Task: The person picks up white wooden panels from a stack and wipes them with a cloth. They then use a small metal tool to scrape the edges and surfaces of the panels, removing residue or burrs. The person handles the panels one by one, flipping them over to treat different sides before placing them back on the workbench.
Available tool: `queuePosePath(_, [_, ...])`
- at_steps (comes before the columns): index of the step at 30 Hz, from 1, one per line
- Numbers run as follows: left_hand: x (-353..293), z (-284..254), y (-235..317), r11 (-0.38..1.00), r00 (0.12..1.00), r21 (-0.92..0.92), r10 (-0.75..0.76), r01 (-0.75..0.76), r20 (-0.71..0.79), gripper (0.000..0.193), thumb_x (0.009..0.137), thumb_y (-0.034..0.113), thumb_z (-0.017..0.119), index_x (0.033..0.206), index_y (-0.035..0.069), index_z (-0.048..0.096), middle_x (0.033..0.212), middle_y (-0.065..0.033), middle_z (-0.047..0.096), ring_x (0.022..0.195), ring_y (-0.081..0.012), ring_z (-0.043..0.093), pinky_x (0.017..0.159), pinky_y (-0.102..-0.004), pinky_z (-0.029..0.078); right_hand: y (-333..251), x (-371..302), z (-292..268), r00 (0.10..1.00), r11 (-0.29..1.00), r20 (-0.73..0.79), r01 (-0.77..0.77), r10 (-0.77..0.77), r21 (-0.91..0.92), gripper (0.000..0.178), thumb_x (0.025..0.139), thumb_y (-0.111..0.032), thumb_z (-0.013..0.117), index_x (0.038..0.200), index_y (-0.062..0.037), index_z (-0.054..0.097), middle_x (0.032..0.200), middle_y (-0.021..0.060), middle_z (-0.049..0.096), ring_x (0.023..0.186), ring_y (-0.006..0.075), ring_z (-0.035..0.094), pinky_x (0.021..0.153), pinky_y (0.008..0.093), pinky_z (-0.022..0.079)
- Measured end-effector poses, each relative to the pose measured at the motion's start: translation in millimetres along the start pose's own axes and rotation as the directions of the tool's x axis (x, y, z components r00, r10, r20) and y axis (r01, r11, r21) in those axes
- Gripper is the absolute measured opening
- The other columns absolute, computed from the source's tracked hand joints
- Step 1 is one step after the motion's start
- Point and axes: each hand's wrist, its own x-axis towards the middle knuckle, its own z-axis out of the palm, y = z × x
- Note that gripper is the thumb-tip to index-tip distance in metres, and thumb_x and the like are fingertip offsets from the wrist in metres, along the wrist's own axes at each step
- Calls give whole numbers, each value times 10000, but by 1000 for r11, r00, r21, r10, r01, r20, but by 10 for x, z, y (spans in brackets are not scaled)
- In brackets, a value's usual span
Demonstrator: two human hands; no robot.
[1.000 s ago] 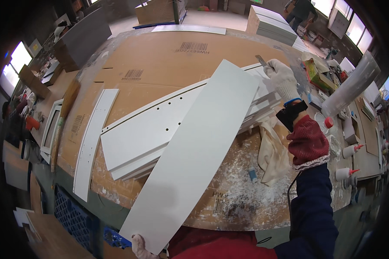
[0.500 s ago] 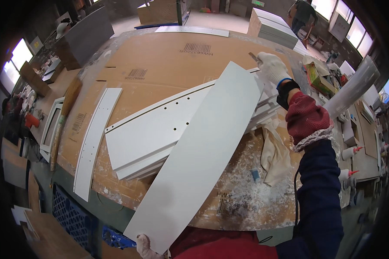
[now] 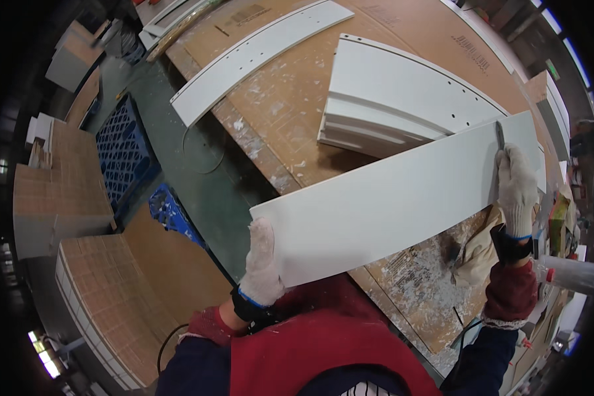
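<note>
A long white panel [image 3: 389,201] lies across in front of me, its right part over the table and its left end past the table edge. My left hand [image 3: 262,261], in a pale knit glove, is closed on that left end, thumb on the upper face and fingers hidden below. At the right end my gloved right hand [image 3: 516,188] is closed around a small flat grey scraper [image 3: 499,135], its blade over the panel's face. Behind the panel stands a stack of curved white boards [image 3: 396,86] with dark holes. A narrow curved white strip [image 3: 257,53] lies farther left.
Cardboard [image 3: 290,105] covers the table. A crumpled cloth [image 3: 476,254] and white residue lie near the right hand. On the floor at left are a blue plastic pallet [image 3: 127,155] and stacked wood-toned boards [image 3: 105,303]. A clear cylinder [image 3: 571,274] stands at right.
My view has swung left and down. The panel now lies more crosswise, and my left hand holds its end in full view. The right hand with the scraper has come over the panel's right end.
</note>
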Motion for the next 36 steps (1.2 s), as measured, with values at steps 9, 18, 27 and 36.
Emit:
queuePosePath(9, [140,34,-13,961,970,-275,64,3,236,566,982,563,291,1282,110,451,1221,-68,531,1094,-245,540,926,-397,473,-2384,-950,-92,892,904,182,379,-414,197,121,805,-138,587,919,-159,552,715,34,524,524,205,558,456,347,444])
queuePosePath(18, [221,-64,-57,920,878,-373,81,116,472,701,927,582,440,1384,54,374,1334,-133,491,1191,-287,505,987,-431,445,-2390,-1181,-57,785,585,245,178,-569,791,154,790,-56,606,936,-103,588,784,49,599,709,236,619,602,346,496])
queuePosePath(27, [147,10,-22,992,943,-88,-55,88,327,637,964,445,468,1407,11,320,1370,-166,456,1244,-298,483,1041,-446,409,-1989,-1142,-187,941,932,181,229,-286,280,118,794,-29,566,888,-100,566,726,71,557,639,245,586,554,346,477])
queuePosePath(36, [118,60,1,985,931,-104,-95,140,351,654,952,477,475,1412,39,319,1383,-163,443,1252,-321,471,1039,-486,406,-1926,-1181,-370,953,838,135,163,-270,521,47,799,-71,584,821,-108,565,722,64,584,637,222,611,550,330,487])
